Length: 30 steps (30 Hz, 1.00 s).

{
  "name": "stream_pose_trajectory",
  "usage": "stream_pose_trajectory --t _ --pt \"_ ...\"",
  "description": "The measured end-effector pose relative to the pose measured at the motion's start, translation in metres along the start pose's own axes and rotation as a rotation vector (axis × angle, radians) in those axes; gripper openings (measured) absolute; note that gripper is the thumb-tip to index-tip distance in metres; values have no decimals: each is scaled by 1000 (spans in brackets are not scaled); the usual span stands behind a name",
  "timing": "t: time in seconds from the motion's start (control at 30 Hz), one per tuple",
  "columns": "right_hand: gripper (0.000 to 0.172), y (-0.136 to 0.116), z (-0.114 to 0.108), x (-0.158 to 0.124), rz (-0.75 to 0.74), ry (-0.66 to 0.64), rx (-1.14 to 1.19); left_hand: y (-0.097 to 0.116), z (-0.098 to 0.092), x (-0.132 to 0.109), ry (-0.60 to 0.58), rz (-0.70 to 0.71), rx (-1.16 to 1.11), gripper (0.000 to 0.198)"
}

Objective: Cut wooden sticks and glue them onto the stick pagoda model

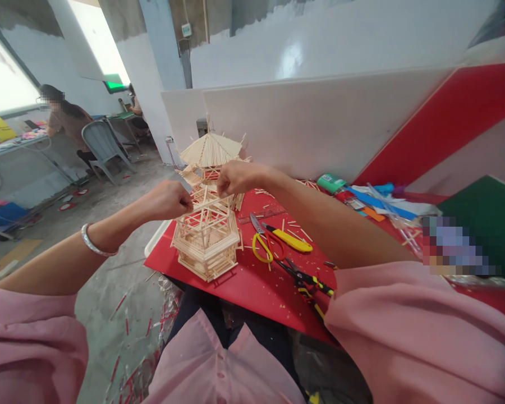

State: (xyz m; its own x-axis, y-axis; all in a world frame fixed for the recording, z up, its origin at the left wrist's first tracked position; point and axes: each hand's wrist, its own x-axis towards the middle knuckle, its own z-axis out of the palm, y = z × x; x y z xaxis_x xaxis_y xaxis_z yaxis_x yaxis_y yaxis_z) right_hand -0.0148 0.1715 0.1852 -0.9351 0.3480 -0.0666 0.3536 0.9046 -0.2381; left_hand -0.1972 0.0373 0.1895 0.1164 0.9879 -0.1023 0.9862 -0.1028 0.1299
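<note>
On the red tabletop [219, 292] stands a hexagonal open frame [206, 255] built of thin pale wooden sticks. My left hand [170, 200] is closed above its upper left edge, fingers pinched. Slightly farther back and to the right, my right hand [238, 178] is also closed, knuckles up, over the frame's far side. Whatever is between the fingers of either hand is hidden or too small to make out. Behind the frame rises a pagoda model [210, 151] with a pointed stick roof, partly covered by my right hand.
Scissors [262, 247], a yellow utility knife [292, 239] and black-and-yellow pliers [305, 279] lie right of the frame among loose sticks. A green roll [331, 183] sits near the wall. At the far left a person [69, 120] sits beside a grey plastic chair [105, 147].
</note>
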Motion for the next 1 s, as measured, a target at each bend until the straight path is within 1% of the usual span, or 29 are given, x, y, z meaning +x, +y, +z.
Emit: stream_pose_trajectory --t 0.13,0.3,0.6,0.73,1.0 --pt "29 1 1 0 -1 13 7 1 0 0 2 5 20 24" --pt "26 2 2 0 7 13 12 -2 1 0 17 47 36 23" --pt "25 4 3 1 2 18 26 0 1 -1 20 43 29 23" --pt "23 4 3 0 4 16 36 1 0 -1 7 13 44 24" --pt "21 5 4 0 2 11 46 -4 1 0 14 47 -18 23"
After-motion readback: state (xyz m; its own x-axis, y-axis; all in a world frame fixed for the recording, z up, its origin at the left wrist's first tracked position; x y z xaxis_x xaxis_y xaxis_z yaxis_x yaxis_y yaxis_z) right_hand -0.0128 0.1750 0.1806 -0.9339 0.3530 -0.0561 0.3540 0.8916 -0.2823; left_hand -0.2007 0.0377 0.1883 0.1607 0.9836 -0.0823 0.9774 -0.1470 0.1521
